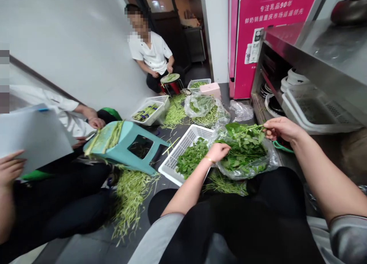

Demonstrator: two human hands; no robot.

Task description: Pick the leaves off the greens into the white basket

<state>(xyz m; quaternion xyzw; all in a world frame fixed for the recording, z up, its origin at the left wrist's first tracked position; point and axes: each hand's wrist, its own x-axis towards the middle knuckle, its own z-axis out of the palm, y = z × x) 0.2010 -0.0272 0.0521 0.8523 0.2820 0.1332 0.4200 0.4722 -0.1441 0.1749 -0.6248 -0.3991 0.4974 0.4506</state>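
The right hand (280,128) is pinching a green sprig (254,128) by one end above a plastic bag (243,174) of leafy greens (243,155). The left hand (218,152) is resting curled at those greens, its grip unclear, while a white basket (169,171) is standing just beside the bag.

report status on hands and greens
Right hand pinches leafy sprig. Left hand at bagged greens, grip unclear. White basket beside plastic bag, blocking neither hand.
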